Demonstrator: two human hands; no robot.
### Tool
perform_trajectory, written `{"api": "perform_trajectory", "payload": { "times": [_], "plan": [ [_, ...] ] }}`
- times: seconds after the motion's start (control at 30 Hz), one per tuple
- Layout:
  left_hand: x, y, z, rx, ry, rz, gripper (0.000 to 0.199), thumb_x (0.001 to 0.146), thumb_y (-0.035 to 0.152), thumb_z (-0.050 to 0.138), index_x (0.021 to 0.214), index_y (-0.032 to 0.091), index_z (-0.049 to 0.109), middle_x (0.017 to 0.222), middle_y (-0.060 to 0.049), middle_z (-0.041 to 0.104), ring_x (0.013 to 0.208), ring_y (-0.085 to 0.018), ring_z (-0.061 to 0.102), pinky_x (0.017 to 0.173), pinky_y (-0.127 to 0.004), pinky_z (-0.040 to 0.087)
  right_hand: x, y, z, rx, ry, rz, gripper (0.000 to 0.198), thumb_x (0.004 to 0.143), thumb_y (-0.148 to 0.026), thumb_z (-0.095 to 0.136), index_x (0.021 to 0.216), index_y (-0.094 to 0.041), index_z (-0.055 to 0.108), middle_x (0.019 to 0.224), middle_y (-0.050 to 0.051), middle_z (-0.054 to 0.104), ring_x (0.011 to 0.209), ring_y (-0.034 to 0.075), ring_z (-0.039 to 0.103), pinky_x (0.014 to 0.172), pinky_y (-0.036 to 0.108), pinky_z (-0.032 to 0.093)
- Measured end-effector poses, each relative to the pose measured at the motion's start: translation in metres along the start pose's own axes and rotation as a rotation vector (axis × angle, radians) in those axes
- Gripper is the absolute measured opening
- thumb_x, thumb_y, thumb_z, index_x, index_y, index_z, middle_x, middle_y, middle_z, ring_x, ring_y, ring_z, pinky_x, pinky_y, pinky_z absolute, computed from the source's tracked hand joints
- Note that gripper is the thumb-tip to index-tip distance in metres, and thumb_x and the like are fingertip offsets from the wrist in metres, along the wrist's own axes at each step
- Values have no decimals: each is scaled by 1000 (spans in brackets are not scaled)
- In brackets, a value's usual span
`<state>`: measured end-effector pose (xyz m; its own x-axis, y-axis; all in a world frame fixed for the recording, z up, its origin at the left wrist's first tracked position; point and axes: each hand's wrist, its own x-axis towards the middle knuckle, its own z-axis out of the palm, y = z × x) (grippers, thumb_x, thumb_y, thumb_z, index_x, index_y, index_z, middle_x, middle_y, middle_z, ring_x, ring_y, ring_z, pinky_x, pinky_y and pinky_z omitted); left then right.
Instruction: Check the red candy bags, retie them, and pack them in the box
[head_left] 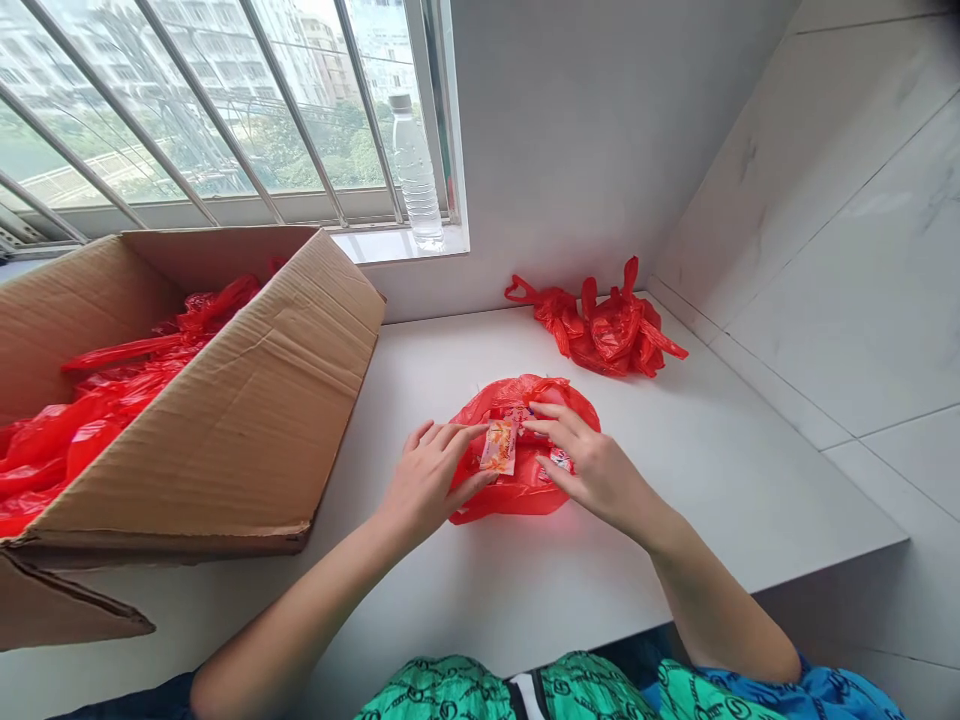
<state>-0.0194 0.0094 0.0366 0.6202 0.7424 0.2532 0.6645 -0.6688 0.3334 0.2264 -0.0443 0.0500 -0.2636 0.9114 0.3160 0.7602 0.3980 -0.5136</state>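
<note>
An opened red plastic bag lies on the white tabletop in front of me, with several small wrapped packets in it. On top is an orange and pink packet. My left hand is at the bag's left side, thumb and fingers apart, their tips at the packet's left edge. From the right, my right hand reaches over the bag with its fingers spread. Beneath its fingers shows part of a white and red packet. Neither hand has visibly closed on anything.
At the left stands a large cardboard box full of red plastic bags. Tied red bags rest against the back wall. A clear water bottle stands on the sill by the barred window. A tiled wall borders the right side.
</note>
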Motion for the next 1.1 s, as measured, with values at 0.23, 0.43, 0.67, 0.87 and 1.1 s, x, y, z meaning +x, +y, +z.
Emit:
{"api": "perform_trajectory", "payload": {
  "times": [0.23, 0.43, 0.67, 0.87, 1.1],
  "plan": [
    [-38, 1, -31, 152, -27, -150, 50, 94, 54, 51, 139, 32, 51, 90, -1, 67, 69, -16, 64, 55, -24, 42, -10, 4, -29, -241, 451, -4, 9, 94, -26, 58, 98, -25, 66, 97, 7, 71, 91, 22, 65, 77, 35, 52],
    [-47, 8, -29, -43, -241, -118, 31, 93, 50, 55, 118, 36, 66, 90, 4, 73, 57, -11, 63, 51, -21, 40, 19, 6, -7, -476, 134, -264, 23, 83, -17, 68, 105, -23, 66, 150, 11, 47, 144, 35, 32, 116, 63, 22],
    [-24, 6, -60, -245, 219, -146, 17, 92, 34, 57, 101, 23, 66, 94, -1, 66, 69, -10, 60, 57, -20, 49, 48, 14, -45, 135, 277, -140, 6, 87, -23, 60, 93, -24, 61, 137, 7, 58, 135, 28, 47, 110, 55, 38],
    [31, 19, -109, -364, 889, -112, 44, 85, 30, 70, 127, 32, 57, 99, 0, 64, 83, -14, 60, 57, -22, 47, 74, 10, -79, 721, 474, 38, 26, 97, -29, 30, 105, -28, 54, 136, 5, 59, 125, 24, 57, 98, 50, 50],
    [82, 6, -105, -887, 836, -89, 26, 91, 44, 62, 96, 19, 66, 90, -4, 67, 78, -14, 64, 63, -23, 49, 88, 16, -62, 856, 525, -36, 37, 98, -51, 36, 127, -32, 49, 133, 5, 60, 122, 24, 60, 92, 46, 55]
  ]
}}
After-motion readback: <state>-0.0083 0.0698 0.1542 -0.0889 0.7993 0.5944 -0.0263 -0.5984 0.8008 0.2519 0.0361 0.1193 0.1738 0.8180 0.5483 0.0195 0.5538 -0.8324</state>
